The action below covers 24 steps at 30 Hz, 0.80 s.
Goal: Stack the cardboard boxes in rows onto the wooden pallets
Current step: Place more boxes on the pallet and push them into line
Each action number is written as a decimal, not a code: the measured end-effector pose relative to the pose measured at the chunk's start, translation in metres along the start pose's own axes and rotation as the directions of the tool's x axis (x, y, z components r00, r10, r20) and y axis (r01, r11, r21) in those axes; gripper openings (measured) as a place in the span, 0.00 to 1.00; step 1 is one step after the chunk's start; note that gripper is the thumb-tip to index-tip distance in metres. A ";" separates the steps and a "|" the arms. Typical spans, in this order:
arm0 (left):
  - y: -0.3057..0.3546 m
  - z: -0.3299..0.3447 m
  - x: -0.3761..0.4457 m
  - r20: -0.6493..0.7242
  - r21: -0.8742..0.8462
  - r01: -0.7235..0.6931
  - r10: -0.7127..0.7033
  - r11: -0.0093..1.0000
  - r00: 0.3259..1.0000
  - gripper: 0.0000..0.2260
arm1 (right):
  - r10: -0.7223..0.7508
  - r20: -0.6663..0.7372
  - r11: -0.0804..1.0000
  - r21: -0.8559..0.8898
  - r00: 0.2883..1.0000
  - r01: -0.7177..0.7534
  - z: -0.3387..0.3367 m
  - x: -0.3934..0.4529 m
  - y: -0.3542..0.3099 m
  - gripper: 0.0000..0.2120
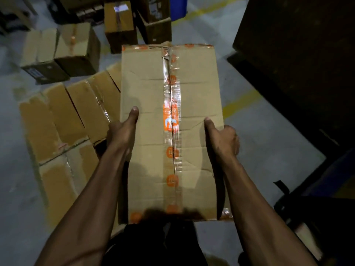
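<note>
I carry a long cardboard box (149,93) in front of me, its top seam sealed with clear tape printed with orange marks. My left hand (123,131) grips its left side, thumb lying on the top face. My right hand (222,139) grips the right side the same way, thumb on top. Below and to the left, a row of cardboard boxes (76,112) lies packed side by side, low near the floor. What they rest on is hidden.
More boxes (75,48) stand on the grey floor at the upper left, and taller boxes (119,22) at the top centre. A large dark block (297,54) fills the right side. Yellow floor lines (240,104) run beside it.
</note>
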<state>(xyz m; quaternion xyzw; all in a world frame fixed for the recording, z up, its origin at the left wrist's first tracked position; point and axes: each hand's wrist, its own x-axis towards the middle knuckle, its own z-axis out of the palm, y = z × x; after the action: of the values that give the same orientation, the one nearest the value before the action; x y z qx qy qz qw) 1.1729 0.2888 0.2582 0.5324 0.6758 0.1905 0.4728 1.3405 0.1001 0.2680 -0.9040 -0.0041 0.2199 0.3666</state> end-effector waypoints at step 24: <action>0.022 0.017 0.016 0.115 -0.011 0.005 -0.004 1.000 0.993 0.38 | 0.002 -0.102 1.000 0.005 0.995 -0.002 0.001 0.007 -0.022 0.32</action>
<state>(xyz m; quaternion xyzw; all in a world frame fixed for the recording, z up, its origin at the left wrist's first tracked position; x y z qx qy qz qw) 1.1996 0.3073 0.2601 0.5381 0.6476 0.1624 0.5145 1.3498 0.1182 0.2795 -0.9131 0.0161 0.1736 0.3685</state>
